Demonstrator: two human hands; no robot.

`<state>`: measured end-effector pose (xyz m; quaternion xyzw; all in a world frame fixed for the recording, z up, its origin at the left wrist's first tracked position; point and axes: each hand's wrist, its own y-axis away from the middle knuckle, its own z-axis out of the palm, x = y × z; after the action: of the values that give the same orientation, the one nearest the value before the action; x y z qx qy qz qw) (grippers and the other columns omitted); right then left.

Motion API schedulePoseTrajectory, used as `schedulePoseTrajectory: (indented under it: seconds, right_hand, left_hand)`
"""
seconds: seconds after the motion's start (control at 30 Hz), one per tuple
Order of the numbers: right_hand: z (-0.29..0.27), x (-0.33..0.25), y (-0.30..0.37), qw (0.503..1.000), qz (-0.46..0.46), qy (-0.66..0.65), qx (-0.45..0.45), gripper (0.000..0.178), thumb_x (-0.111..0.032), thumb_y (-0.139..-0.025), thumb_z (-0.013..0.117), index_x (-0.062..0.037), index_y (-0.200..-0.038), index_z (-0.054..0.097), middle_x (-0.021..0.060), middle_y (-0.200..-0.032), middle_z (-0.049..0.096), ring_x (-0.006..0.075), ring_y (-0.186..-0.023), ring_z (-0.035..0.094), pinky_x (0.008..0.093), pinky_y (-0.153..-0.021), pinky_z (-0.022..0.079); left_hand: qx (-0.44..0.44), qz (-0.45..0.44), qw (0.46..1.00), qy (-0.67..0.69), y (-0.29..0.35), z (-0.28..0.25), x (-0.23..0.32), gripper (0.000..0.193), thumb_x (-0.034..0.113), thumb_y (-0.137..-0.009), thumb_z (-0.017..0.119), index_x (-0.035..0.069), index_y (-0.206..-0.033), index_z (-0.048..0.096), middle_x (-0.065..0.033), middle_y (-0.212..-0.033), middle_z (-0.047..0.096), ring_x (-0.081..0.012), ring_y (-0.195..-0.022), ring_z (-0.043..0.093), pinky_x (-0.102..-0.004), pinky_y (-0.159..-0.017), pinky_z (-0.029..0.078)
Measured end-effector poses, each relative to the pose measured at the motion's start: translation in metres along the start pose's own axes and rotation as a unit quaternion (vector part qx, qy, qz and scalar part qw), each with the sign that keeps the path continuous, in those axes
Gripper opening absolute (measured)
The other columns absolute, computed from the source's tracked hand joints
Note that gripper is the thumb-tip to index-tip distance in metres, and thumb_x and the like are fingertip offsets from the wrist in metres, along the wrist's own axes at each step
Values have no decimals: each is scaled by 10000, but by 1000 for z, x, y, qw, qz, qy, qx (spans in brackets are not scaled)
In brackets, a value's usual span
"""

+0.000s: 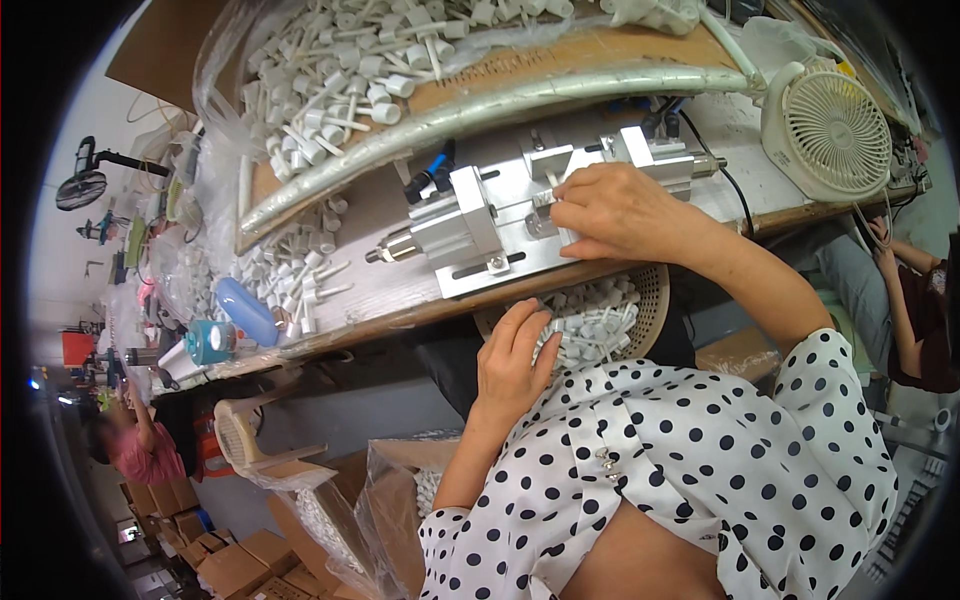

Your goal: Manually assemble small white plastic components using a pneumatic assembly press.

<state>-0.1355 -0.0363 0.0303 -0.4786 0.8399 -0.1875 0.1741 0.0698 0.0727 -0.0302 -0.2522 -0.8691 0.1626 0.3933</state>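
My right hand (618,212) is closed on a small white plastic part (545,198) at the middle of a silver metal clamping fixture (470,235). Its fingers hide much of that part. Beside the table's front edge, my left hand (508,368) hangs over a round beige basket (655,300). The fingers there are loosely bent, with thumb and fingertips apart, close to the white stemmed plastic pieces (600,330) in the basket. No held piece shows clearly in that hand.
Behind the fixture, a large heap of white stemmed caps (340,90) lies inside a plastic-wrapped rim (560,88). A white fan (830,130) stands at right, a blue object (248,312) at left. Boxes (250,565) and a stool (235,435) are below. Other people sit at both sides.
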Motion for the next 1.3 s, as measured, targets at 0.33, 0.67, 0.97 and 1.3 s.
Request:
schedulePoseTrajectory:
  seconds: [0.33, 0.67, 0.97, 1.3]
  right_hand:
    - [-17, -18, 18, 998, -44, -49, -21, 337, -279, -619, 717, -51, -728, 493, 80, -715, 570, 267, -841, 549, 380, -701, 443]
    - [-29, -50, 43, 988, 27, -76, -132, 290, -300, -692, 693, -64, -741, 532, 74, -701, 547, 248, -836, 564, 340, -710, 452]
    - [-122, -119, 23, 917, -99, -257, 289, 158, -264, -818, 615, -107, -820, 605, 43, -817, 638, 193, -680, 618, 242, -593, 460]
    - [-133, -134, 40, 882, -172, -317, 304, 213, -265, -830, 548, -79, -911, 612, 106, -964, 620, 224, -818, 616, 273, -682, 455]
  left_hand:
    - [221, 44, 965, -134, -120, -124, -62, 157, 16, -714, 645, 21, -862, 595, -110, -886, 612, -245, -830, 565, -332, -726, 447]
    - [145, 259, 868, 398, -66, -145, 85, 78, -34, -740, 515, 35, -710, 538, -104, -829, 588, -202, -677, 562, -266, -642, 461]
    - [54, 94, 947, 301, -53, -130, 140, 135, 113, -825, 445, 76, -725, 528, -65, -779, 560, -189, -627, 538, -257, -579, 440]
    - [-11, -7, 982, 191, -23, -154, 190, 279, 276, -919, 368, 122, -741, 517, -21, -722, 528, -174, -572, 511, -247, -509, 416]
